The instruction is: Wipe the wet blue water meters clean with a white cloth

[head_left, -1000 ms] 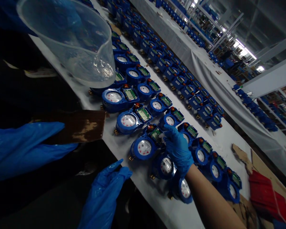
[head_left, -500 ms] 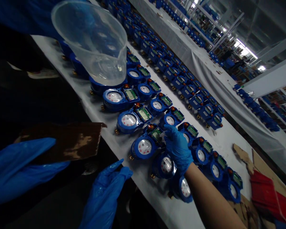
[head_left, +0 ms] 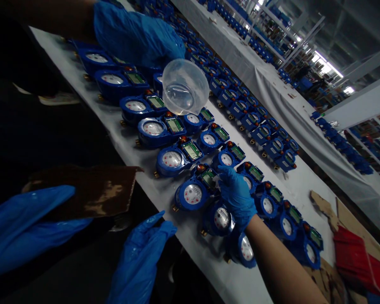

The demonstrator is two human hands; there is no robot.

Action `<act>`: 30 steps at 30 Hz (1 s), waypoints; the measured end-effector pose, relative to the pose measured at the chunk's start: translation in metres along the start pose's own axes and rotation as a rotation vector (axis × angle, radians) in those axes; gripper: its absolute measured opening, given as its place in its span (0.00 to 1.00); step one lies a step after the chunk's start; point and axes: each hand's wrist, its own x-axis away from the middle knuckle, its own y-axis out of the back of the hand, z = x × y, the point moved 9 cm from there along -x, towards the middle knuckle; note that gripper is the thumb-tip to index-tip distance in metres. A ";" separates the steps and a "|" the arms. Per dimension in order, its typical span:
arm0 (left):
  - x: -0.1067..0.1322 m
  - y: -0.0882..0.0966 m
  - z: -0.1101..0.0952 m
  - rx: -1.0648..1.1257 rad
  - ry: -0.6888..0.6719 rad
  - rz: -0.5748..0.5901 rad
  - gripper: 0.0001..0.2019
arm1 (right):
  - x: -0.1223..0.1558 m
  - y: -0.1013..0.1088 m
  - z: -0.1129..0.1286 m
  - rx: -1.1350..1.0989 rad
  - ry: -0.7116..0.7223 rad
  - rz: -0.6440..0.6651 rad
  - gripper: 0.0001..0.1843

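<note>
My left hand (head_left: 25, 228), in a loose blue plastic glove, grips a piece of brown cardboard (head_left: 104, 192) at the lower left, with the thumb above it and the fingers below. My right hand (head_left: 142, 257), gloved the same way, hangs just off the table's near edge. Its fingers are apart and nothing shows between them. Nearest to it is a blue water meter (head_left: 192, 195) with a white dial and a small display. At the top left, a co-worker's gloved hand (head_left: 145, 40) holds a clear plastic beaker (head_left: 185, 86) above the meters.
Another gloved hand (head_left: 237, 194), on a bare forearm, reaches in from the right among the meters with something whitish at its fingertips. Rows of blue meters (head_left: 262, 135) fill the white-covered table (head_left: 215, 270). Red cloth (head_left: 354, 253) and torn cardboard (head_left: 324, 207) lie at the right end.
The beaker has moved right and farther from the camera, exposing meters at the left. The co-worker's hand and forearm now show clearly. Both my hands and the hand at the right stay put.
</note>
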 end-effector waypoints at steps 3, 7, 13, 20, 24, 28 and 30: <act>0.000 -0.001 0.001 0.013 0.019 0.006 0.41 | 0.000 0.000 -0.001 0.031 0.000 -0.006 0.20; 0.002 -0.001 -0.005 -0.002 0.055 -0.010 0.45 | 0.002 0.000 0.001 0.043 0.017 -0.005 0.19; 0.005 0.000 -0.005 0.004 0.054 -0.024 0.46 | 0.003 0.000 0.002 0.022 0.024 -0.013 0.17; 0.003 0.000 -0.002 -0.003 0.030 -0.013 0.43 | 0.002 -0.005 -0.003 0.065 -0.047 0.033 0.20; 0.000 0.000 0.001 -0.004 -0.021 0.010 0.40 | 0.000 -0.002 -0.004 0.109 -0.067 0.015 0.20; -0.002 0.000 0.007 0.017 -0.053 0.027 0.38 | 0.000 -0.001 -0.002 0.122 -0.060 0.037 0.21; -0.001 0.000 0.006 0.024 -0.043 0.015 0.40 | 0.000 -0.001 -0.001 0.128 -0.062 0.047 0.21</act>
